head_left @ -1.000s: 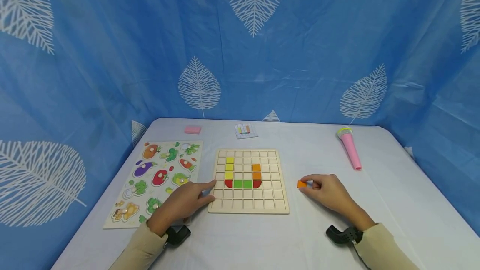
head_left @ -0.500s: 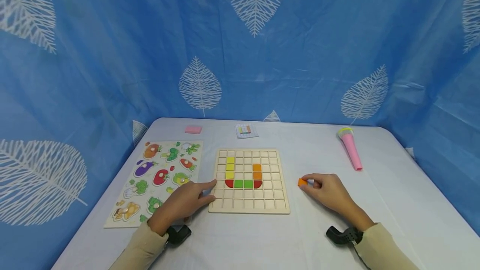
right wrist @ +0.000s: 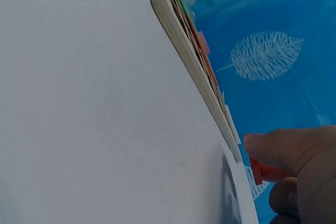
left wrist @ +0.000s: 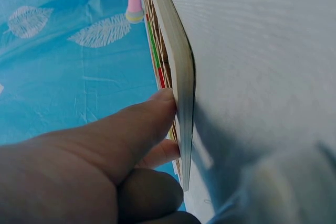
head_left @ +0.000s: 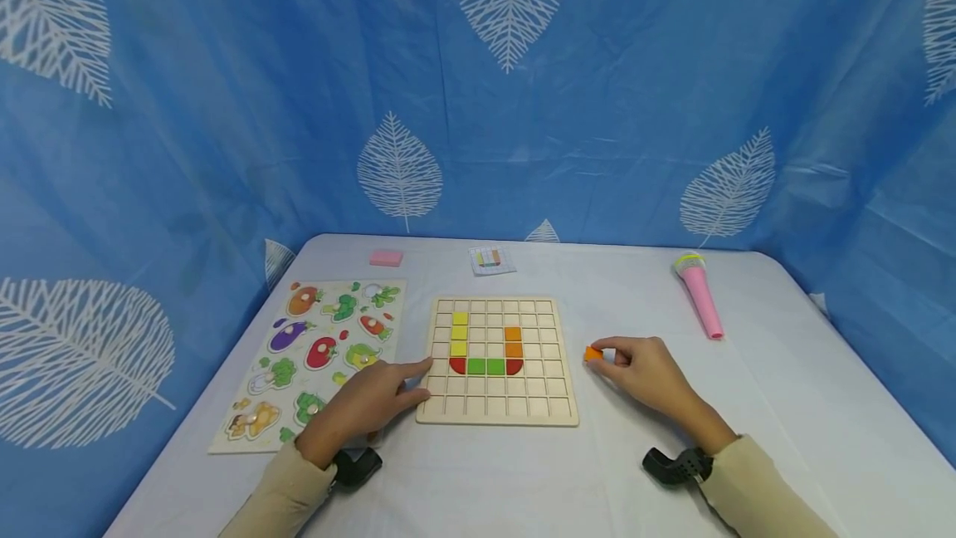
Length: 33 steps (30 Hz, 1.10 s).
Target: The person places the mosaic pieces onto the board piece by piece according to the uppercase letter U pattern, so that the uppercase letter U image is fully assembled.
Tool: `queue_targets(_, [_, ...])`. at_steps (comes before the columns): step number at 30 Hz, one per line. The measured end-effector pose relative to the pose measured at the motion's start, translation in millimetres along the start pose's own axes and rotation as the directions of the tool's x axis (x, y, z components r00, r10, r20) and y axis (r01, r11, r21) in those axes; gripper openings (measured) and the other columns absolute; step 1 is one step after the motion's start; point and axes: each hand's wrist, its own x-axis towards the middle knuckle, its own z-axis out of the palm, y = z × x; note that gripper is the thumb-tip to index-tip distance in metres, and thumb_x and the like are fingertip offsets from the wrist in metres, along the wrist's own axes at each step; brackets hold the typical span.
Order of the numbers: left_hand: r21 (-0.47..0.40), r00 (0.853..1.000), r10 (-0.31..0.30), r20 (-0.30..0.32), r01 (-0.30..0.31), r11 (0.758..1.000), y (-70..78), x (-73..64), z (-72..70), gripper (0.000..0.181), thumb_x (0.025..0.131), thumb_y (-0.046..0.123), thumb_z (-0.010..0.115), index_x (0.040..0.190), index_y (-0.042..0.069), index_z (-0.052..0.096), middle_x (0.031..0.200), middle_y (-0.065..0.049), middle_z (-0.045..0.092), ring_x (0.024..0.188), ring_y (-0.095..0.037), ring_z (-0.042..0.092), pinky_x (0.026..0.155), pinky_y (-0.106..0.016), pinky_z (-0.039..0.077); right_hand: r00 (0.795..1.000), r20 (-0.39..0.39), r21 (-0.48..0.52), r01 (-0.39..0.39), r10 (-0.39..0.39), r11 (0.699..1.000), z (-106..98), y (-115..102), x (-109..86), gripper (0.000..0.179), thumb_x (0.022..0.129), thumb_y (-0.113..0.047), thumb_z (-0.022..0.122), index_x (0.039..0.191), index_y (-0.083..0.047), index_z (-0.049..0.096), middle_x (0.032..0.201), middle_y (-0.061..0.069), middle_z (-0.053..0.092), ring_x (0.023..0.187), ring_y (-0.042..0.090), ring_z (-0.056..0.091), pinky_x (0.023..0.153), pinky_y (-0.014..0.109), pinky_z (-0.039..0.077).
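My right hand (head_left: 648,368) pinches a small orange square tile (head_left: 593,353) between thumb and fingertips, just right of the wooden grid board (head_left: 553,420). In the right wrist view this tile (right wrist: 255,171) stands on edge, held above the table. My left hand (head_left: 373,398) touches the board's left edge with thumb and index finger stretched out, the other fingers folded under. On the board, yellow tiles (head_left: 459,334) form a left column and two orange tiles (head_left: 513,342) a shorter right one. Two green tiles (head_left: 485,366) join them along the bottom, between rounded red corner tiles (head_left: 514,366).
A vegetable peg puzzle (head_left: 304,380) lies left, partly under my left forearm. Behind the board are a pink block (head_left: 386,258) and a pattern card (head_left: 492,261) with a similar U shape. A pink toy microphone (head_left: 700,297) lies at the back right.
My right hand has lifted slightly and moved left towards the board with the orange tile between its fingers. The left hand and the tiles on the board have stayed put.
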Motion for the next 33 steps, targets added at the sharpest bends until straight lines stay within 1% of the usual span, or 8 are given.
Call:
queue_targets(7, [0.019,1.0,0.006,-0.013,-0.006,1.0,-1.2,0.4,-0.1,0.057,0.097,0.035,0.071,0.15,0.018,0.055,0.061,-0.001,0.048,0.04,-0.017,0.049,0.044,-0.03,0.041,1.0,0.015,0.027,-0.009,0.008,1.0,13.5,-11.3,10.9,0.023,0.087,-0.023,0.083,0.106,-0.011,0.08,0.056,-0.011,0.044,0.05,0.007,0.039,0.05,0.023,0.029])
queue_targets(14, [0.019,1.0,0.014,-0.01,-0.013,1.0,-2.2,1.0,-0.1,0.057,0.098,0.035,0.07,0.15,0.018,0.055,0.06,-0.001,0.048,0.041,-0.017,0.048,0.044,-0.03,0.041,1.0,0.003,0.048,0.015,-0.015,0.999,26.5,-23.6,31.7,0.024,0.087,-0.024,0.083,0.107,-0.011,0.08,0.056,-0.009,0.045,0.05,0.007,0.038,0.05,0.024,0.028])
queue_targets(18, [0.007,1.0,0.013,-0.006,-0.013,1.0,-3.5,1.9,0.7,0.057,0.098,0.036,0.07,0.15,0.018,0.054,0.059,-0.001,0.049,0.036,-0.016,0.048,0.042,-0.031,0.042,0.999,0.006,0.056,0.036,-0.036,0.998,31.7,-29.4,43.0,0.025,0.088,-0.023,0.082,0.11,-0.01,0.08,0.055,-0.009,0.046,0.048,0.007,0.037,0.048,0.024,0.028])
queue_targets(21, [0.002,1.0,0.011,-0.003,-0.011,1.0,-4.4,2.3,1.6,0.057,0.099,0.036,0.069,0.15,0.018,0.054,0.058,-0.001,0.049,0.034,-0.016,0.048,0.041,-0.032,0.042,0.998,0.029,0.056,0.06,-0.062,0.997,35.2,-33.0,52.6,0.025,0.089,-0.023,0.081,0.11,-0.01,0.08,0.054,-0.009,0.047,0.046,0.007,0.036,0.046,0.024,0.029])
queue_targets(23, [0.001,1.0,0.013,0.0,-0.013,1.0,-4.8,2.5,2.2,0.057,0.099,0.036,0.068,0.15,0.018,0.054,0.058,-0.001,0.049,0.034,-0.016,0.048,0.042,-0.032,0.042,0.996,0.06,0.054,0.063,-0.067,0.997,36.8,-35.2,59.4,0.027,0.09,-0.025,0.081,0.112,-0.01,0.079,0.054,-0.008,0.047,0.046,0.007,0.036,0.046,0.025,0.029])
queue_targets(28, [-0.002,1.0,0.02,0.002,-0.02,1.0,-5.0,2.6,3.1,0.057,0.099,0.036,0.069,0.151,0.018,0.053,0.058,-0.001,0.048,0.034,-0.016,0.048,0.042,-0.031,0.042,0.991,0.123,0.025,0.054,-0.057,0.998,36.6,-40.8,78.6,0.03,0.092,-0.029,0.079,0.116,-0.011,0.079,0.055,-0.005,0.048,0.045,0.009,0.036,0.046,0.025,0.029])
queue_targets(33, [0.018,1.0,0.026,-0.016,-0.026,1.0,-3.8,1.1,1.6,0.057,0.099,0.037,0.069,0.15,0.018,0.054,0.058,0.0,0.048,0.034,-0.015,0.046,0.042,-0.029,0.041,0.977,0.186,0.007,0.103,-0.103,0.995,35.8,-47.2,96.5,0.028,0.093,-0.029,0.078,0.114,-0.012,0.079,0.054,-0.003,0.048,0.044,0.01,0.032,0.045,0.026,0.029])
